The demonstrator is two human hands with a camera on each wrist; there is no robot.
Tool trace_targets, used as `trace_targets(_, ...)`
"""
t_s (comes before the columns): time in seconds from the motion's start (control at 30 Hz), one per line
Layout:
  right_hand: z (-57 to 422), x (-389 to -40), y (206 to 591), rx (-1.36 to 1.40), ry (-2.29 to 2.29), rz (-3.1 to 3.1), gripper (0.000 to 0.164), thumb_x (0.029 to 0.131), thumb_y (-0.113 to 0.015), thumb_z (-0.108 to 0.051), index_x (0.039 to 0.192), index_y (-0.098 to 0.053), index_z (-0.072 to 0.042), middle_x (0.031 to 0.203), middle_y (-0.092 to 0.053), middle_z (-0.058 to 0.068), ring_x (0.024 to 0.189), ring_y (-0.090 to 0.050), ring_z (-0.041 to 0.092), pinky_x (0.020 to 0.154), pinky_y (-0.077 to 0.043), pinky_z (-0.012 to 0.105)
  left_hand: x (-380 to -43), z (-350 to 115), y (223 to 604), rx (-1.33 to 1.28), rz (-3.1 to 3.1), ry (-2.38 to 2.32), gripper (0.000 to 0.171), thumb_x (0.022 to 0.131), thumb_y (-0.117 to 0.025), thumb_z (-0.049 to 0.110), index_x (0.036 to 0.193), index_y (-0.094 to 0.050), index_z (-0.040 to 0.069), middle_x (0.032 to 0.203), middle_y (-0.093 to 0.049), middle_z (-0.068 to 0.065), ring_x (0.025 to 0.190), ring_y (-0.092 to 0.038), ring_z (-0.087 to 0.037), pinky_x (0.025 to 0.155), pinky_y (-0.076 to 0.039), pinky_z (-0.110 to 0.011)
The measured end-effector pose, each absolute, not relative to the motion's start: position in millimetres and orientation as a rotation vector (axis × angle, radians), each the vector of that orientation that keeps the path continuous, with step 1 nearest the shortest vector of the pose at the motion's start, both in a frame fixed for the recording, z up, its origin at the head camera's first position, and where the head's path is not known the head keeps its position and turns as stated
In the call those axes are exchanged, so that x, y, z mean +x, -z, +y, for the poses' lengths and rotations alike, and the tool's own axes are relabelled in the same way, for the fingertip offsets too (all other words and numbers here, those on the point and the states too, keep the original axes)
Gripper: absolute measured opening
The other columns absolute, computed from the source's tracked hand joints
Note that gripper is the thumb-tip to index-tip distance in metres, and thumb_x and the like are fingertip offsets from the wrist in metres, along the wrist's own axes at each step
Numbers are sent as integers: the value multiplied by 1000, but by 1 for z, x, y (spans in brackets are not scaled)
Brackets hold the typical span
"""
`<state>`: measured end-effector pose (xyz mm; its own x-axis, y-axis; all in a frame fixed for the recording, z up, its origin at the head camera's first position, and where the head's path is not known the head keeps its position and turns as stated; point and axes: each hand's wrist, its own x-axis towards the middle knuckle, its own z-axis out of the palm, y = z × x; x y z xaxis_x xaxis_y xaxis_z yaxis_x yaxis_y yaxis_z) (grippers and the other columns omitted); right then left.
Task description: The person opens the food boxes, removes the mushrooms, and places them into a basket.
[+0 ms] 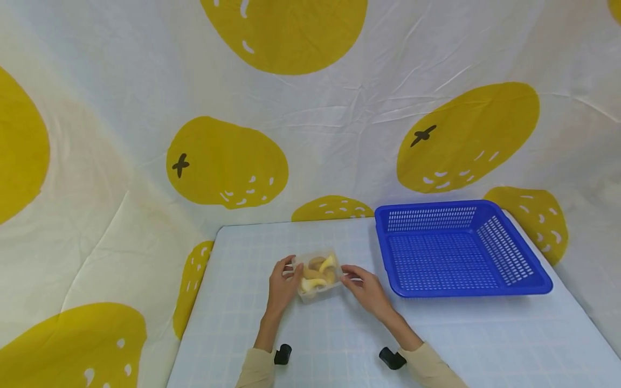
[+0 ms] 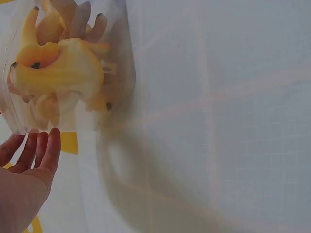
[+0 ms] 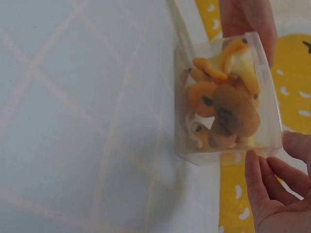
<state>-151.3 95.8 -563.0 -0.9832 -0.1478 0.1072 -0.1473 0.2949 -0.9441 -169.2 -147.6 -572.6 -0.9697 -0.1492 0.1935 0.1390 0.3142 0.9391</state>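
A clear plastic container (image 1: pixel 306 296) sits on the table between both hands, filled with yellow banana-shaped pieces (image 2: pixel 73 73) with dark tips and rounded brown pieces (image 3: pixel 236 110). My left hand (image 1: pixel 283 284) grips its left side, thumb near the top rim and fingers along the outer wall. On the opposite side, my right hand (image 1: pixel 367 289) holds the container by its edge, with thumb and fingertips at the rim and upper wall. From the right wrist, the left hand (image 3: pixel 249 19) shows partly behind the box.
A blue plastic basket (image 1: pixel 443 261) with slotted walls stands at the right of the table. The table (image 1: pixel 233 323) has a pale checked cover. Behind it hangs a white cloth (image 1: pixel 335 145) with large yellow fruit prints. Black wrist devices (image 1: pixel 392 358) sit near the sleeves.
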Motion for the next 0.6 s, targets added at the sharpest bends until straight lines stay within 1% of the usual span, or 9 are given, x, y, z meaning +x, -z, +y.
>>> trace_targets(0.13,96,-149,564,-266,1859,2542,31,99,-71,-15,125,-69,1,119,-70,17,103,-68,25,91,-57,37,-166,-151,574,-63,-2355,1721,48,98,-73,18,137,-59,-5,126,-60,-22,108,-61,-32,91,-57,-38)
trace_targets(0.23,94,-146,564,-215,1892,2534,28,97,-73,-15,121,-69,0,106,-70,13,91,-70,26,80,-59,32,-161,-155,575,-105,-2409,1749,57,98,-73,24,143,-53,-4,132,-58,-20,113,-59,-33,93,-55,-38)
trace_targets(0.33,91,-140,563,-138,1914,2512,23,96,-75,-17,114,-67,-3,93,-65,6,77,-69,25,67,-58,28,-155,-162,576,-118,-2507,1761,66,97,-74,31,149,-49,0,137,-56,-16,117,-58,-31,97,-53,-42)
trace_targets(0.4,89,-136,563,-98,1924,2486,22,96,-75,-19,109,-65,-5,89,-64,6,71,-69,23,63,-57,27,-152,-167,576,-132,-2585,1752,73,94,-77,35,151,-46,2,140,-54,-14,120,-58,-32,99,-52,-46)
trace_targets(0.5,88,-131,564,-54,1930,2456,21,97,-74,-23,103,-63,-6,87,-67,12,68,-68,21,62,-57,29,-148,-174,578,-188,-2694,1718,85,88,-83,37,155,-40,5,144,-50,-13,123,-56,-32,101,-50,-49)
trace_targets(0.6,86,-127,566,-23,1954,2406,22,98,-72,-23,99,-65,-2,88,-70,21,67,-68,23,60,-58,31,-146,-178,579,-248,-2751,1718,98,82,-88,37,158,-34,8,152,-44,-11,128,-52,-30,104,-48,-49)
